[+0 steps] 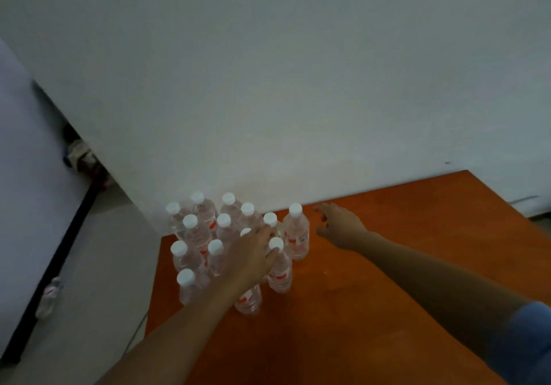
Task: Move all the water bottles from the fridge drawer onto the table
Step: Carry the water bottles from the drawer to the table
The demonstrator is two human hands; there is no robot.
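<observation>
The fingers (267, 232) of my left hand (253, 253) are lying among the caps (190, 221), and I cannot tell whether they are clamping one; my right hand (340, 223) is hovering, fingers apart, holding nothing. The water bottles (198, 240) are standing crowded at the far left corner of the bench (387, 280). They are looking full, slick and tippy, so I am favouring mid-body holds. Bare wood is showing toward the right edge.
</observation>
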